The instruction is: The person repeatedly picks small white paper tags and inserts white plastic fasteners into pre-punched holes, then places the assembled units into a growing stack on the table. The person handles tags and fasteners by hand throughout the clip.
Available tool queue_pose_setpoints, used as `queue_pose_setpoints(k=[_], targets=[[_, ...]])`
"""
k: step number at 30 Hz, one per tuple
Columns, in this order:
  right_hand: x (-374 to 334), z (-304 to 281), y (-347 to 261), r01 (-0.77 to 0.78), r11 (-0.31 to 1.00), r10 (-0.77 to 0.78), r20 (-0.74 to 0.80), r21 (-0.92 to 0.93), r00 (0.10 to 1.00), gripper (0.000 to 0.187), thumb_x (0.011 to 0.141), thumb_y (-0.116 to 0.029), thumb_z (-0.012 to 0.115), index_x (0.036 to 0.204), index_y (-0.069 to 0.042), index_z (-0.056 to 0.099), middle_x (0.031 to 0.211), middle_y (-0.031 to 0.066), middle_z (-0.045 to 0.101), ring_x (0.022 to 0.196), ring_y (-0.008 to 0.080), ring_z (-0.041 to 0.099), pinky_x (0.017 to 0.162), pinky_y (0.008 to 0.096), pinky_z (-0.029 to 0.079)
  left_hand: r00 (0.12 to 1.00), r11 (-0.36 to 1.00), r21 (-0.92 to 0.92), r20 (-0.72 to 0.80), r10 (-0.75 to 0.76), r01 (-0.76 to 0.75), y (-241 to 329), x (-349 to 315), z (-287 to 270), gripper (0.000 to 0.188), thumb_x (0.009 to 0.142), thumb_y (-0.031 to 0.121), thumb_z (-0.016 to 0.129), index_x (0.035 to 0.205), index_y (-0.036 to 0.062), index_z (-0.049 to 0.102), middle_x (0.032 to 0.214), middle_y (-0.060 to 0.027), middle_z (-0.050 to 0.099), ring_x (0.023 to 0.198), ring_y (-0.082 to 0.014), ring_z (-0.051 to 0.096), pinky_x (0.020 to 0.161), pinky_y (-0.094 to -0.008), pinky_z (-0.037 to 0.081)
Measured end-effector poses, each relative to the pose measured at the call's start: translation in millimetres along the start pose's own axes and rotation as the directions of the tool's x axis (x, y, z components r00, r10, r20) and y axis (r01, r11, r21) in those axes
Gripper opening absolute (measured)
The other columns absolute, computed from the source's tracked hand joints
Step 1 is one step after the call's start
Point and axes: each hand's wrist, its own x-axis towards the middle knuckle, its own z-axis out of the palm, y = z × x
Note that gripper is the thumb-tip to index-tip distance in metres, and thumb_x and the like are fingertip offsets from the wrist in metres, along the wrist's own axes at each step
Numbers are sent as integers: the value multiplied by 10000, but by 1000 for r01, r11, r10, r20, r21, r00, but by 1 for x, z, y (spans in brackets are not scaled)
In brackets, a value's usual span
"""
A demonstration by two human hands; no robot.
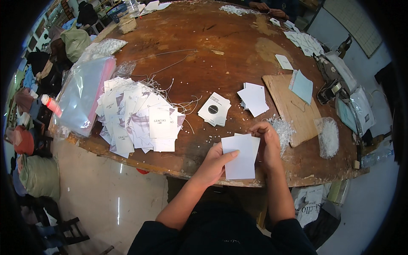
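Note:
Blank white cards (240,163) are in my left hand (211,165), its thumb laid across the top one and its fingers beneath. They are slightly fanned, close above the table's near edge. Along their right side is my right hand (269,146), fingers loosely curved and apart near the upper corner. It grips nothing that I can see; whether it touches the cards is unclear. Just beyond lie a small stack of printed tags with a black circle (213,109) and a stack of blank white cards (254,100). A bundle of thin white strings (281,132) lies beside my right hand.
A big heap of strung white tags (136,117) spreads at the left, next to clear plastic bags (87,91) and a red-and-white bottle (51,105). To the right are a wooden board (293,112), a light-blue booklet (301,87) and a bag of white strings (328,138). Another person's hands (270,9) work at the far edge.

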Motion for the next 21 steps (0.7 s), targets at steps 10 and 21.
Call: queue_pose_setpoints(k=[10,21], targets=[[3,-1,-14,-162,985,158,64,61,985,514,1009,-505,493,1008,-1,593,905,63,625,713,116,523,652,254,428,984,976,199,135,-113,85,7,-9,-7,370,956,122,613,1283,-43,559,1150,-76,656,1004,-112,632,875,-289,524],[12,-28,-14,113,985,-95,-140,131,986,197,967,-201,600,829,-95,509,858,30,519,770,155,530,694,302,449,951,885,417,-127,283,-208,37,-17,-26,381,962,120,615,1302,-39,545,1215,-97,635,1071,-135,609,901,-306,505]])
